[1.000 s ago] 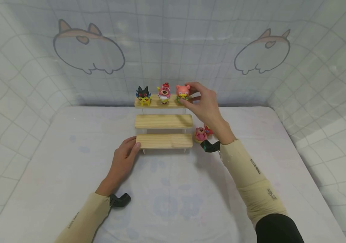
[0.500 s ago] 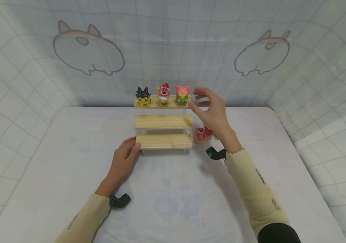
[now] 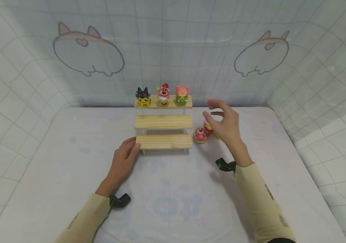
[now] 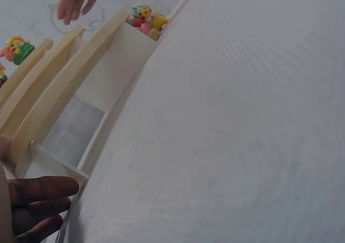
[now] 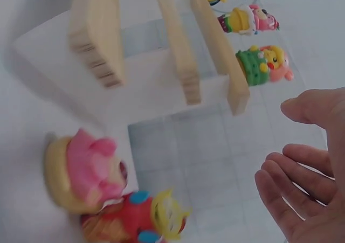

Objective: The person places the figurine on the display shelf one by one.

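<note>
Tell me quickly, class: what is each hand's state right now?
Left hand: holding the stand at its left end.
Right hand: open, holding nothing.

Looks like a curtained recording booth: white grid-print sheeting [image 3: 179, 37] with cartoon animal outlines [image 3: 89, 54] at back and both sides, desk [image 3: 69, 168] under pale printed cloth, wrist-worn cameras [image 3: 120, 200]. Building type can't be told.
</note>
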The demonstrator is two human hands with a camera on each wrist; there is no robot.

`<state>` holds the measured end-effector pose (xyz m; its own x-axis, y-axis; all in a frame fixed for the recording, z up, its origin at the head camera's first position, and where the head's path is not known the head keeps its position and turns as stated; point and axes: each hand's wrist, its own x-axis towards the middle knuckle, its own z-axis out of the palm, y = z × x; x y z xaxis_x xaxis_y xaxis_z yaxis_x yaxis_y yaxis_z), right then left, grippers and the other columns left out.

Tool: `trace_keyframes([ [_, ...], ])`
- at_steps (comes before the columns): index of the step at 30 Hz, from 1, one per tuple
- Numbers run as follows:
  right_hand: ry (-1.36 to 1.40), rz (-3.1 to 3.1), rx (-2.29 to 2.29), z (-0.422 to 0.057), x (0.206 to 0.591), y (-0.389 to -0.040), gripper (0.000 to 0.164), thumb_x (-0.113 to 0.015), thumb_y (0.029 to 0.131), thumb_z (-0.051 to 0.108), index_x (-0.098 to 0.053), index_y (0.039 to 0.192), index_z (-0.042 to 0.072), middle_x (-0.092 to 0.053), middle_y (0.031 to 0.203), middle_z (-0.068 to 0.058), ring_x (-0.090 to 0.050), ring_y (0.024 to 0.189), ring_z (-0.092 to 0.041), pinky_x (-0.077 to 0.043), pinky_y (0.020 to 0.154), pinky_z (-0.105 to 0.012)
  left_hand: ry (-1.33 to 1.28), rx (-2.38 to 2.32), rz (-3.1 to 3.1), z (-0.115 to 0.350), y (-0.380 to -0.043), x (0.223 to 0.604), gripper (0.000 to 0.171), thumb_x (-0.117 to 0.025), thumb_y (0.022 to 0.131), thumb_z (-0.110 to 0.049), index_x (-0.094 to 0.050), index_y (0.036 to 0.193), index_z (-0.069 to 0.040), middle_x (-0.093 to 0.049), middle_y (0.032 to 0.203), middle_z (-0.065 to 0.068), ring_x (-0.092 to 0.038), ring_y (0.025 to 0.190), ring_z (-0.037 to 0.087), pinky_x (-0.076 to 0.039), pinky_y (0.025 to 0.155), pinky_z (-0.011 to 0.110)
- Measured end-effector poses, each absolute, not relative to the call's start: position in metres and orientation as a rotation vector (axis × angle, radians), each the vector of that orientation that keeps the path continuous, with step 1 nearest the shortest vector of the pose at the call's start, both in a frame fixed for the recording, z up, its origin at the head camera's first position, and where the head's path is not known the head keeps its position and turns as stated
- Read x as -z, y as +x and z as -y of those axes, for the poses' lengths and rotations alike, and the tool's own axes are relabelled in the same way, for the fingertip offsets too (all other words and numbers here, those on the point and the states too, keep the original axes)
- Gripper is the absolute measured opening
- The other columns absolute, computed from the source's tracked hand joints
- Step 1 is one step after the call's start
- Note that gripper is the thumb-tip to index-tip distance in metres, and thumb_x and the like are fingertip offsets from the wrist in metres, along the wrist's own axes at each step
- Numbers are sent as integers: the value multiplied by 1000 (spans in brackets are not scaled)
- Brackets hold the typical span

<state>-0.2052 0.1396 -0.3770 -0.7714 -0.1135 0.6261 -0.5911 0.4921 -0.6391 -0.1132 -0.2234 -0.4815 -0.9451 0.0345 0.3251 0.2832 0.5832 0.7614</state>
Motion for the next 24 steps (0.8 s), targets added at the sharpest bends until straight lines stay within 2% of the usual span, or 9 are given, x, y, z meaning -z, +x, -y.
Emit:
trace_keyframes([
  [2,568,2211,-1241,-145,380,-200,35,-75,86,16,-65,119,6,-66,113,-2,-62,99,-23,-54,83,-38,-253,1295,2549,223,-112,480,40,-49,103,-37,-63,129,-9,-53,137,8,-46,129,27,-33,105,51],
  [9,497,2146,-1266,-162,378,-175,30,-71,83,-5,-65,113,-6,-67,106,-19,-62,91,-40,-52,80,-51,-257,1301,2541,222,-111,477,41,-49,103,-37,-63,127,-7,-53,136,9,-46,129,26,-33,105,50],
  [12,468,2124,-1257,-171,377,-171,28,-70,83,-8,-66,110,-8,-67,104,-21,-62,91,-41,-52,78,-53,-260,1298,2539,223,-111,476,41,-49,103,-37,-63,127,-7,-53,136,9,-46,129,26,-33,105,50],
  [15,444,2123,-1256,-182,384,-176,27,-71,84,-4,-67,110,-5,-67,104,-19,-63,93,-37,-52,79,-50,-259,1294,2544,223,-110,476,41,-48,103,-37,-64,127,-7,-53,136,9,-46,129,26,-33,105,50],
  [19,402,2213,-1218,-195,400,-185,30,-73,86,9,-67,115,2,-68,108,-11,-63,95,-29,-53,83,-45,-256,1301,2547,223,-110,476,42,-48,103,-38,-63,127,-8,-53,137,9,-45,129,26,-33,105,49],
  [24,380,2342,-1149,-205,416,-186,34,-74,87,19,-66,117,5,-68,111,-7,-63,99,-26,-52,85,-46,-267,1303,2543,224,-111,477,41,-49,103,-37,-63,128,-8,-53,137,10,-45,129,27,-33,105,50],
])
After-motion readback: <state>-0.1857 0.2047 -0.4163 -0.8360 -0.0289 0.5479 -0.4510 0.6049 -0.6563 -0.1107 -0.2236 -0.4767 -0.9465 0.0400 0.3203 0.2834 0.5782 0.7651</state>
